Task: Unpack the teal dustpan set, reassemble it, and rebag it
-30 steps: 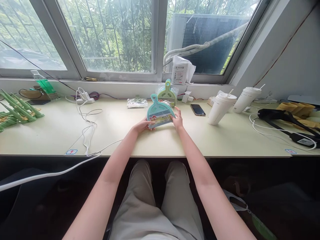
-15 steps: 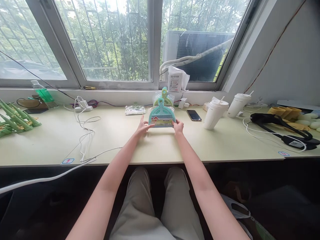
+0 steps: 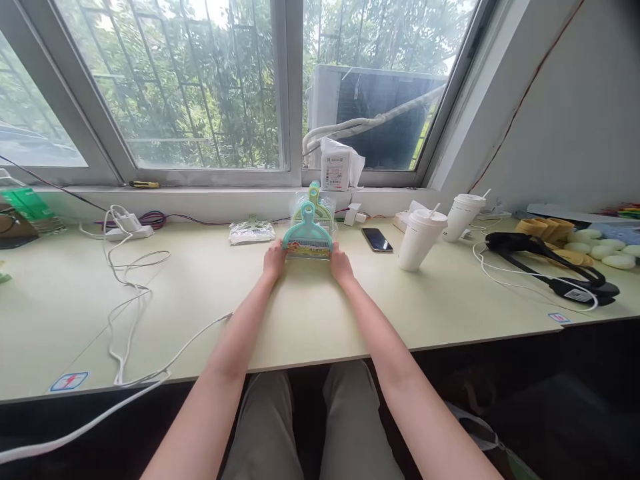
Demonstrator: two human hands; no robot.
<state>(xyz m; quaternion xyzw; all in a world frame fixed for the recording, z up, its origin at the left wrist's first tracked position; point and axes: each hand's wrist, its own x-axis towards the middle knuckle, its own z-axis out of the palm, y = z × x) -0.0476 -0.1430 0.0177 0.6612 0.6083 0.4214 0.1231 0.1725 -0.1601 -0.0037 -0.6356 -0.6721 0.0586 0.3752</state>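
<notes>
A teal mini dustpan and brush set [image 3: 308, 235] with a printed label stands upright on the table. My left hand [image 3: 275, 261] is closed on its left edge, and my right hand [image 3: 341, 263] grips the right edge. Directly behind it stands a green dustpan set [image 3: 314, 193] in clear wrap, mostly covered by the teal one. To the left of these lies a flat plastic-wrapped packet [image 3: 252, 231] with a green part on top.
A phone [image 3: 377, 240], a white cup with a straw [image 3: 423, 240] and a second cup [image 3: 465, 217] stand to the right. Beyond them lies a black strap-like object [image 3: 555, 267]. White cables [image 3: 127, 287] run across the left side. A tissue pack [image 3: 340, 165] sits by the window.
My left hand has closed from spread fingers onto the dustpan's left edge. The right hand keeps its hold on the other edge. The camera view has turned slightly to the right.
</notes>
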